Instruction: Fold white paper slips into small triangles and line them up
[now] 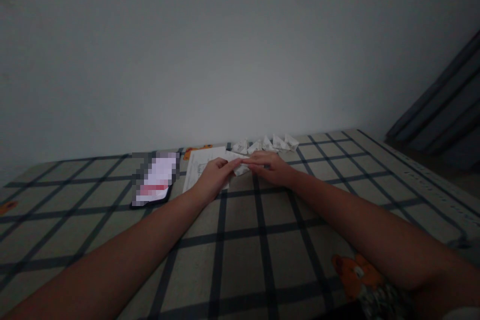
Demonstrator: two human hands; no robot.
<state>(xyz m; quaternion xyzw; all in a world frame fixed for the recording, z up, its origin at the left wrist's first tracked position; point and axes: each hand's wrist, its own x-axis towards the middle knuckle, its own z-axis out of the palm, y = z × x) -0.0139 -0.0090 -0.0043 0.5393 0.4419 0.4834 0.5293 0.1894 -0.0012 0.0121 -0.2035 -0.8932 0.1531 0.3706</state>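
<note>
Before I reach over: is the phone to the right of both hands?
No, the phone lies left of the left hand.

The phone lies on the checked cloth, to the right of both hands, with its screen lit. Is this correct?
Not quite: in the head view, the phone lies to the left of both the left hand and the right hand. It does lie on the checked cloth, with its screen lit.
</note>
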